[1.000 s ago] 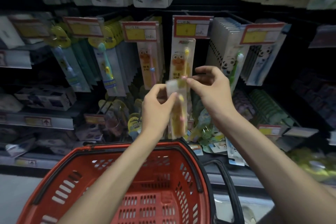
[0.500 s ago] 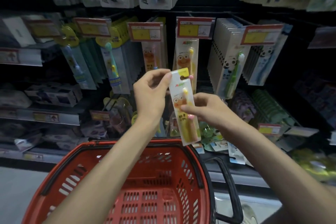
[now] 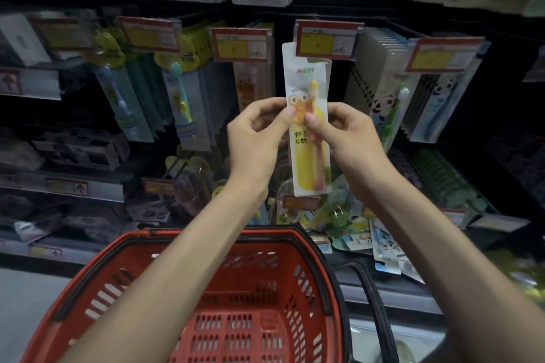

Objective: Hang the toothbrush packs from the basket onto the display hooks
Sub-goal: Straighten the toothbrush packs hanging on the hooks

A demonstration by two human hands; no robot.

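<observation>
A yellow cartoon toothbrush pack [image 3: 309,156] stands upright in front of the shelf. My left hand [image 3: 256,138] pinches its left edge and my right hand [image 3: 351,135] pinches its right edge, both near the middle. Its top reaches up under the red and yellow price tag [image 3: 327,38] at the end of a display hook; the hook itself is hidden behind the tag. A matching pack hangs just behind the held one. The red basket [image 3: 124,280] sits below my forearms, and the part of its inside that shows holds no packs.
Other hooks carry toothbrush packs: green and blue ones [image 3: 177,103] to the left, panda packs [image 3: 392,97] to the right. Loose packs [image 3: 380,247] lie on the lower shelf to the right. The black basket handle [image 3: 374,303] hangs down on the right side.
Both hands have lifted the pack from a tilted position near the basket rim up to the price tag. It is now upright, and the right hand has shifted to its right edge.
</observation>
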